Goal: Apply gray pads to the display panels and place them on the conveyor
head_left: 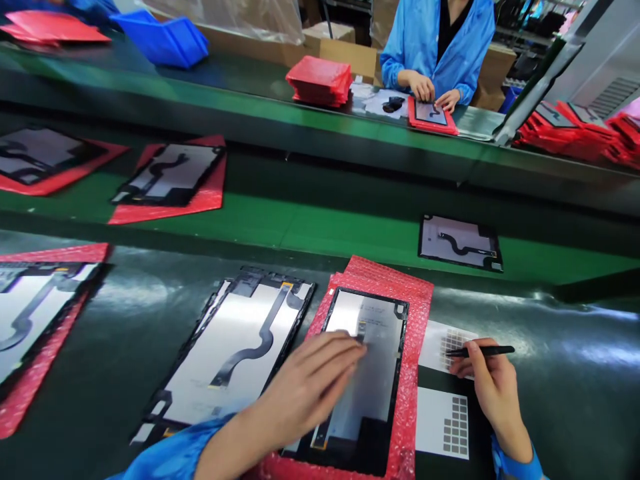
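My left hand (315, 377), fingers stretched out, lies over a display panel (380, 393) with a silvery back and black edges. The fingertips are by the upper end of its flat ribbon cable; whether they press on it I cannot tell. Beneath the panel are red bubble-wrap bags (417, 300). My right hand (495, 390) pinches black tweezers (493, 351), whose tip is over a white sheet (431, 340) of small grey square stickers. A second sticker sheet (430, 420), partly used, lies just below. Left of the bags are stacked display panels (190, 393) with a wavy ribbon cable on top.
At far left another panel (17, 310) rests on red wrap. Beyond my bench, a green conveyor belt (310, 223) carries a panel (457, 241) and more on red bags. Across it, a co-worker (437, 47) handles a panel beside a red bag stack (320, 81). A blue bin (160, 37) stands left.
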A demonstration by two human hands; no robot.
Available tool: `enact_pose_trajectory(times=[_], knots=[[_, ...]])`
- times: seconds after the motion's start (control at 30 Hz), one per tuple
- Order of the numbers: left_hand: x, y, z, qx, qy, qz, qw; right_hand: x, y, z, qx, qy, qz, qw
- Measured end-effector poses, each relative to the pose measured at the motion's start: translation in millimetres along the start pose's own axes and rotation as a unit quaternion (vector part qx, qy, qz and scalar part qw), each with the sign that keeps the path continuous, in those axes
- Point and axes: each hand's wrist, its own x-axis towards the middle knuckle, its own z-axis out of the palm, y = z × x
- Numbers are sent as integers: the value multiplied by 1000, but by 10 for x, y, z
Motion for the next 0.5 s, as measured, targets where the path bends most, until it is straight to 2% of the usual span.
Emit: enact_pose_trajectory(times=[0.13,0.3,0.4,0.5], knots=[[-114,-187,-101,53,20,-81,995,153,-35,-43,-10,-7,-6,1000],[-303,-122,-30,14,17,-188,982,300,-37,-71,-21,-20,2,1000],[-380,-83,21,-10,32,-211,977,309,-35,-70,-20,-15,3,1000],[-410,-77,27,-33,11,-219,975,305,-56,-63,-16,-7,12,1000]])
